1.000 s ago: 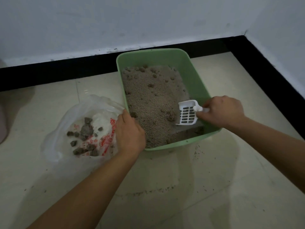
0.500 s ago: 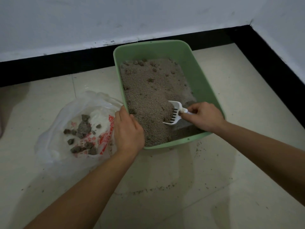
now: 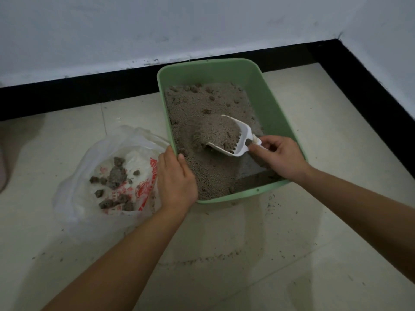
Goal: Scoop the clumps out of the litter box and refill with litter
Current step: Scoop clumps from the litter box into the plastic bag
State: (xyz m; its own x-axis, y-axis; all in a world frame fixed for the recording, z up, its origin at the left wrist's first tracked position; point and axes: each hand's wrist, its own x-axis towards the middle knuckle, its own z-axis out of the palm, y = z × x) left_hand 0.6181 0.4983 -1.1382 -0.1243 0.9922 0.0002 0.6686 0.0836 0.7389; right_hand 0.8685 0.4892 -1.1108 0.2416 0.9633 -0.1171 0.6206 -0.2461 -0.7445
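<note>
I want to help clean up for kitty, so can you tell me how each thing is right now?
litter box: upright on the floor, partly filled with litter.
scoop: in the box, tipped, heaped with litter.
plastic bag: open, lying on the floor, clumps inside.
left hand: grips the box's near left rim.
right hand: pinches the scoop's handle.
floor: grains scattered near the box.

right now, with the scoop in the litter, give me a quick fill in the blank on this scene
The right hand holds the white scoop, heaped with litter, by its ____.
The left hand grips the rim of the ____ litter box.
The removed clumps lie in a plastic bag to the box's ____.
Missing words: handle, green, left.
</note>
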